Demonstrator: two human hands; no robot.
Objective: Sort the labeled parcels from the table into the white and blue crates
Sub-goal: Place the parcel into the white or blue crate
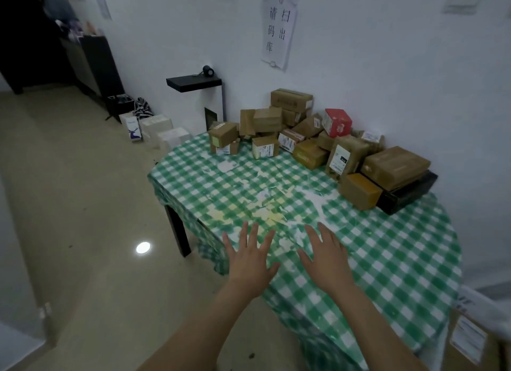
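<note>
Left hand point(250, 255) & right hand point(323, 253): both palms down, fingers straight & spread, holding nothing, side by side w/ a gap between, over the near-left part of the table point(387, 260). Can't tell if they touch the green-white check cloth, which has worn pale patches mid-table. Labeled parcels point(304, 132), mostly brown cartons, are piled at the far side against the wall, well apart from the hands. Red-white box point(336, 122) sits high in the pile. Black flat box point(406, 189) lies at the right end under a brown carton point(395, 164). Paper notice point(279, 30) on the wall above. Black shelf point(193, 83) far left, w/ white boxes point(160, 127) on the floor further left.
</note>
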